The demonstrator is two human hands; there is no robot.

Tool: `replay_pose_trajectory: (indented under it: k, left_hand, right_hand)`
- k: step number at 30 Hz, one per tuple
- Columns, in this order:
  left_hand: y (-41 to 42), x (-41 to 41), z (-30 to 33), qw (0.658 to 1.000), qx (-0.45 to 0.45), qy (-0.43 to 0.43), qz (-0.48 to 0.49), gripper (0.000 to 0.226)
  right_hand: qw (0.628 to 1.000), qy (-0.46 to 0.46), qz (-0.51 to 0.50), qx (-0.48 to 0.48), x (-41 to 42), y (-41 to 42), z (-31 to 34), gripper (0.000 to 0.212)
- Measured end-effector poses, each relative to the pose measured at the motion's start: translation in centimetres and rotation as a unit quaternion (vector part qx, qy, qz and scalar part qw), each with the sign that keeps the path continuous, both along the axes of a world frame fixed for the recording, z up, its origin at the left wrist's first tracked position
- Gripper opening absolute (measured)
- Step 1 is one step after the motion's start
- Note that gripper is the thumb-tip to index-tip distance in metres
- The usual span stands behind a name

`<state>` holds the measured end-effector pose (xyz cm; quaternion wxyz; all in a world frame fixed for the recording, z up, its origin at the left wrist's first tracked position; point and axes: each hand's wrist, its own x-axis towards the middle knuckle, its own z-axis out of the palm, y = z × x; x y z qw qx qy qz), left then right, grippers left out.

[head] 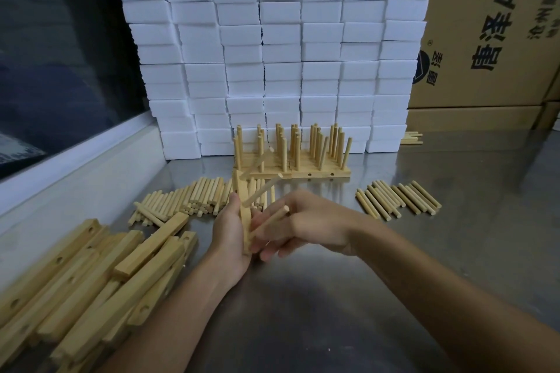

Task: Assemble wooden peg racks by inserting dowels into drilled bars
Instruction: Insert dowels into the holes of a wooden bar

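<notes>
Head view looks down at a steel table where two bare hands meet just in front of the camera. The left hand is curled round a drilled wooden bar held on end, its top tilted slightly away; two dowels already stand out of the bar's upper part, pointing up and to the right (the uppermost one crosses in front of the finished racks behind). The right hand pinches a third dowel between curled fingers and thumb, its lower end against the bar's lower section, though the fingers are blurred and I cannot tell whether the tip is in a hole. Along the left near edge lies a loose heap of undrilled-looking and drilled bars, several showing round holes. Behind the hands a heap of spare dowels lies on the table, and a smaller row of dowels lies well apart to the right. Farther back, finished peg racks sit side by side with their pegs upright, just in front of a wall of stacked white foam blocks. A few more dowels show at the right foot of that stack. Cardboard boxes with printed lettering rise behind the blocks, and a dark window fills the left.
</notes>
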<state>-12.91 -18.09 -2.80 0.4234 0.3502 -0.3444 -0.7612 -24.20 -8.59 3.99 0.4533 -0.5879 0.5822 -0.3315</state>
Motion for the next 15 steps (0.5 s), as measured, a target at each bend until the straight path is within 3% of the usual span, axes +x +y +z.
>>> replay_pose_trajectory:
  k: [7, 9, 12, 15]
  left_hand:
    - [-0.4, -0.1, 0.2, 0.999, -0.013, 0.032, 0.034, 0.059]
    - [-0.3, -0.2, 0.4, 0.998, -0.026, 0.045, 0.032, 0.051]
    - [0.0, 0.0, 0.5, 0.997, -0.058, 0.032, 0.034, 0.026]
    - [0.0, 0.0, 0.2, 0.996, -0.079, 0.026, 0.024, 0.024]
  right_hand:
    - [0.986, -0.097, -0.127, -0.055, 0.6, -0.9, -2.6, 0.019]
    - [0.977, -0.109, -0.167, -0.079, 0.3, -1.2, -2.8, 0.016]
    - [0.967, -0.084, -0.203, -0.126, -0.7, -1.5, -3.0, 0.019]
    - [0.961, -0.035, -0.222, -0.163, -1.9, -1.7, -3.5, 0.023]
